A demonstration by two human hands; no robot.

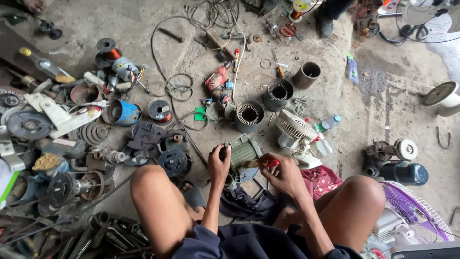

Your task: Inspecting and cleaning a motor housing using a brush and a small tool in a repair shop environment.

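At far left a heap of motor parts point(43, 144) lies on the concrete floor point(383, 91), with a blue motor housing point(122, 112) and a copper wire spool point(159, 110) near it; the left hand point(219, 165) grips the left side of a green motor stator point(243, 152) on the floor between the knees; the right hand point(286, 175) is closed round a red-handled tool point(269, 163) touching the stator's right side; a white fan guard point(295, 125) sits just behind; a purple fan point(414, 218) stands at far right.
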